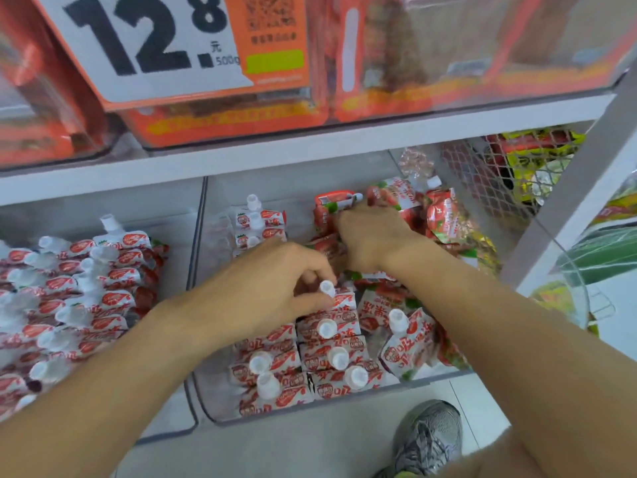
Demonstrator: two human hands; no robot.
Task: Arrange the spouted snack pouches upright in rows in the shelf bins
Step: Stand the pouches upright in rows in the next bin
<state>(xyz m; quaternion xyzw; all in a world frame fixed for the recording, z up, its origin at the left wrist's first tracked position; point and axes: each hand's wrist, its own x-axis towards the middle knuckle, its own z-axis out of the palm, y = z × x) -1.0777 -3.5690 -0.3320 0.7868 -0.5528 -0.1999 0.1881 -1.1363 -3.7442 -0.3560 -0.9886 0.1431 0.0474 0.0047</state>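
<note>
I see red-and-white pouches [330, 330] with white spouts in two clear bins [206, 401] — too many to count. My left hand [275, 288] pinches one spout in the middle bin; my right hand [370, 232] grips a red pouch [331, 205] farther back, among a loose pile. Six upright pouches stand in front — two rows.

A single head-worn camera looks forward and steeply down from close above, facing the shelf bin [206, 405]. Beyond the fingers [320, 267] it takes in the upper shelf [310, 146]; below them, the floor [293, 446].
</note>
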